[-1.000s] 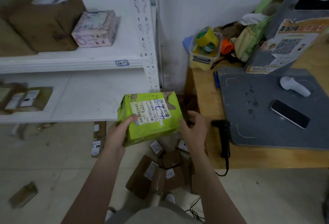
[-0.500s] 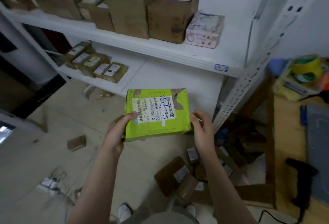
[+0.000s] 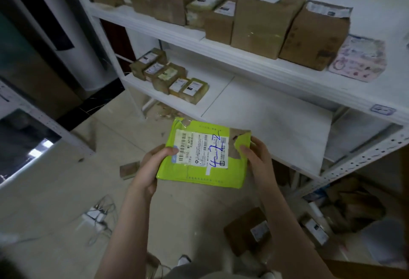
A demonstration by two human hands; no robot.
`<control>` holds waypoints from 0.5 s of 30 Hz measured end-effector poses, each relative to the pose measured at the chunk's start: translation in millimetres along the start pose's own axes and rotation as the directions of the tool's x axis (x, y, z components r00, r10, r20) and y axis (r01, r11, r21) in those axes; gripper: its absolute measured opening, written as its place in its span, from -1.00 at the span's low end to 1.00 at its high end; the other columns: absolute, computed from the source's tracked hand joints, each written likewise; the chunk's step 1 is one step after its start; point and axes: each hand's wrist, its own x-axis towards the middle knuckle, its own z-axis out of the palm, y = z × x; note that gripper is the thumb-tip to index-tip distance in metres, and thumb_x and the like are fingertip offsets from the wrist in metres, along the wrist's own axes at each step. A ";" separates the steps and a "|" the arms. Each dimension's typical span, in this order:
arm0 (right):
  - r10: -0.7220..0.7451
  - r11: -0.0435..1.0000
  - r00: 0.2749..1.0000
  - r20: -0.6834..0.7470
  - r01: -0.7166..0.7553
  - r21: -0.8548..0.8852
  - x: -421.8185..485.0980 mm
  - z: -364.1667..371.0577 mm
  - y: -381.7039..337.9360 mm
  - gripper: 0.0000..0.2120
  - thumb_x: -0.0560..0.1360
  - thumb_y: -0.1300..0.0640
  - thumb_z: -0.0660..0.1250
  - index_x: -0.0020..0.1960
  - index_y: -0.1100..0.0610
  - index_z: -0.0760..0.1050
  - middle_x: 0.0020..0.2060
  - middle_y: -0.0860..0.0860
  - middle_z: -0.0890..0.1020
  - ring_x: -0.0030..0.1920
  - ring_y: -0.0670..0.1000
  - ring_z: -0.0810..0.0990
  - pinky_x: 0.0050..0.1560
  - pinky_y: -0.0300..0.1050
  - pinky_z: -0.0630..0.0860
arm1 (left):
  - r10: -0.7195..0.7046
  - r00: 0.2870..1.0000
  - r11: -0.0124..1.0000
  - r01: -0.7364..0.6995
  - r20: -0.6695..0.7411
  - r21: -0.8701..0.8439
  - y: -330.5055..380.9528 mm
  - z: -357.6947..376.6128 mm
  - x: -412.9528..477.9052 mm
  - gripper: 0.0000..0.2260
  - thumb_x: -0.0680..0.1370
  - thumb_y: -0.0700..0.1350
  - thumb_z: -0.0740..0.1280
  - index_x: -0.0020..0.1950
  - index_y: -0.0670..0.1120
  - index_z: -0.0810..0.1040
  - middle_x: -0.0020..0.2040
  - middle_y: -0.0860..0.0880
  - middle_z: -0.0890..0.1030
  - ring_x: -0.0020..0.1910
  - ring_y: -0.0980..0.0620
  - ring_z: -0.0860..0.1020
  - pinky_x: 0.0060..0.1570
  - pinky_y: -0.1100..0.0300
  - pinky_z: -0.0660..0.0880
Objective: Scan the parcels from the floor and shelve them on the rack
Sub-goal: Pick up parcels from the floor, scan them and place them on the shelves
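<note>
**Head view: green parcel (image 3: 203,168) in both hands, in front of the rack (image 3: 363,157)**

I hold the parcel out over the floor (image 3: 55,190), label side up, just short of the front edge of the lower shelf (image 3: 265,119).

- My left hand (image 3: 150,168) grips the left edge. The thumb lies on top at the barcode end of the label (image 3: 199,148), and the fingers are underneath.
- My right hand (image 3: 257,157) grips the right edge at the torn corner, with the thumb on the green flap.
- The label is white with blue handwriting across it.
- Lower shelf: a row of small parcels (image 3: 170,77) sits at its left end.
- Upper shelf (image 3: 254,68): brown boxes (image 3: 265,17) stand in a line, with a pink box (image 3: 358,59) at the right end.
- Floor: a brown parcel (image 3: 245,232) lies under my right forearm and a flat packet (image 3: 129,169) lies beside my left hand.
- A power strip (image 3: 95,214) with cables lies further left on the floor.
</note>
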 end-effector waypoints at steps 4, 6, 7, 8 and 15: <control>0.120 0.986 0.985 0.121 -0.132 0.099 -1.2 32.6 6.7 -0.26 0.24 0.02 0.48 0.39 0.08 0.39 0.11 0.06 0.63 0.06 0.05 0.63 0.08 -0.04 0.54 | 0.008 0.998 0.995 -0.014 0.066 0.094 11.4 -53.6 10.3 -0.31 0.11 0.03 0.50 0.23 -0.15 0.63 0.08 -0.17 0.71 -0.06 -0.07 0.68 -0.16 0.14 0.58; 0.173 0.973 0.968 0.181 -0.197 0.123 -3.1 47.2 14.5 -0.11 0.19 -0.08 0.54 0.45 0.13 0.34 0.21 0.16 0.60 0.16 0.15 0.61 0.19 0.11 0.52 | -0.003 0.997 0.994 -0.006 0.071 0.114 14.3 -76.5 17.4 -0.18 0.10 0.01 0.54 0.37 -0.13 0.54 0.18 -0.16 0.68 0.08 -0.10 0.67 0.00 0.06 0.59; 0.191 0.966 0.959 0.209 -0.222 0.133 -2.3 51.9 23.2 -0.03 0.22 -0.11 0.57 0.50 0.18 0.28 0.30 0.24 0.55 0.26 0.25 0.55 0.29 0.21 0.47 | -0.003 0.998 0.992 -0.006 0.070 0.126 16.4 -86.6 20.2 -0.11 0.09 0.01 0.57 0.43 -0.12 0.50 0.23 -0.15 0.65 0.15 -0.12 0.66 0.10 -0.01 0.58; 0.199 0.960 0.950 0.242 -0.239 0.147 -4.4 57.3 29.1 0.00 0.25 -0.12 0.57 0.53 0.21 0.23 0.35 0.29 0.49 0.32 0.30 0.49 0.33 0.25 0.42 | 0.002 0.997 0.990 -0.013 0.078 0.142 19.0 -95.3 22.2 -0.07 0.09 0.02 0.59 0.46 -0.11 0.47 0.28 -0.15 0.63 0.20 -0.14 0.64 0.20 -0.07 0.56; 0.153 0.955 0.905 0.397 -0.239 0.175 -7.1 87.3 36.7 -0.21 0.25 -0.16 0.55 0.37 0.16 0.47 0.26 0.25 0.58 0.19 0.21 0.60 0.15 0.10 0.54 | 0.008 0.997 0.990 -0.020 0.081 0.141 35.7 -121.9 33.8 -0.01 0.04 0.02 0.59 0.47 -0.09 0.44 0.32 -0.07 0.60 0.27 -0.09 0.59 0.35 -0.08 0.47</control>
